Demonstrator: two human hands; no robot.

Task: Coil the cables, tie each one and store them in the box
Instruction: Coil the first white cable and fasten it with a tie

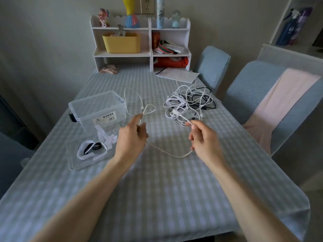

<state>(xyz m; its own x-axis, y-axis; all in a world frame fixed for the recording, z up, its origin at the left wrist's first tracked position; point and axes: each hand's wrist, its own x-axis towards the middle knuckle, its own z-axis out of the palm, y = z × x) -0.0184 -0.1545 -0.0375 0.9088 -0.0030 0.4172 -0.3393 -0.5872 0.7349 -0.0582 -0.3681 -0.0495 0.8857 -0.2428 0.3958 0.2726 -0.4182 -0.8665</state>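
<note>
Hands: left hand (131,137) and right hand (201,135) each pinch one white cable (167,153).
Box (97,109): one, clear, contents unclear.
Lid (83,159): holds straps (90,148).
Pile (190,102): tangled cables, uncountable.

A white label (104,119) on the front wall of the clear plastic box (97,109) carries dark Chinese print, seemingly "收纳盒" among its characters, beside a small logo. Print on the red can (155,39) on the shelf is too blurred to read.

a white shelf (140,54) with a yellow basket (121,43) and red can (155,39) stands at the worktop's (157,180) far edge, beside two blue chairs (212,67).
</note>
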